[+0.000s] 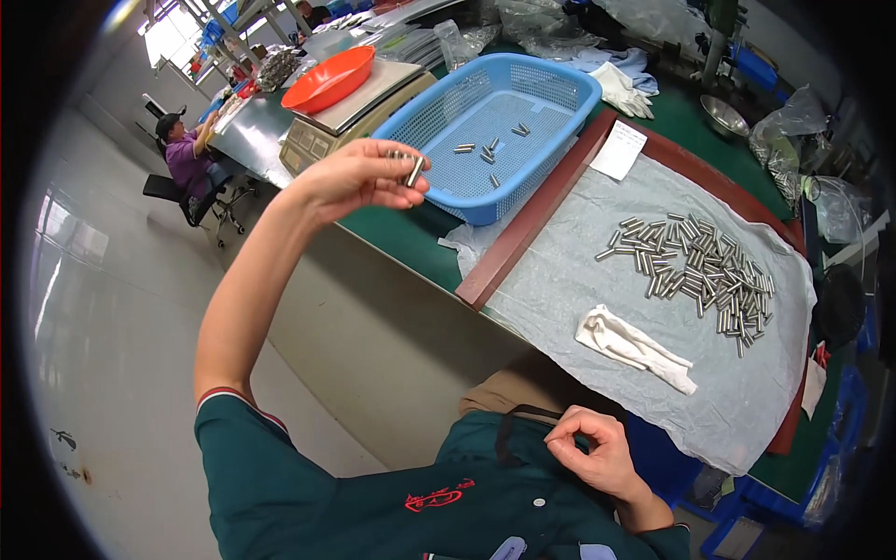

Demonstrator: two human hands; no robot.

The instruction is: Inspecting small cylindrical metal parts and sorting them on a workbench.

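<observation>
pinching short silver metal cylinders (414,172) in bare left hand (366,179), beside blue perforated plastic basket (541,79), probably against slipping; curling bare right hand (599,454) narrowly at near side, seemingly empty

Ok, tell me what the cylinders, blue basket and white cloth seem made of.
Cylinders: probably polished metal, given bright glints. Blue basket: apparently smooth plastic, given shiny rim and perforated walls. White cloth: matte fabric, given soft folds; fibre unclear.
</observation>
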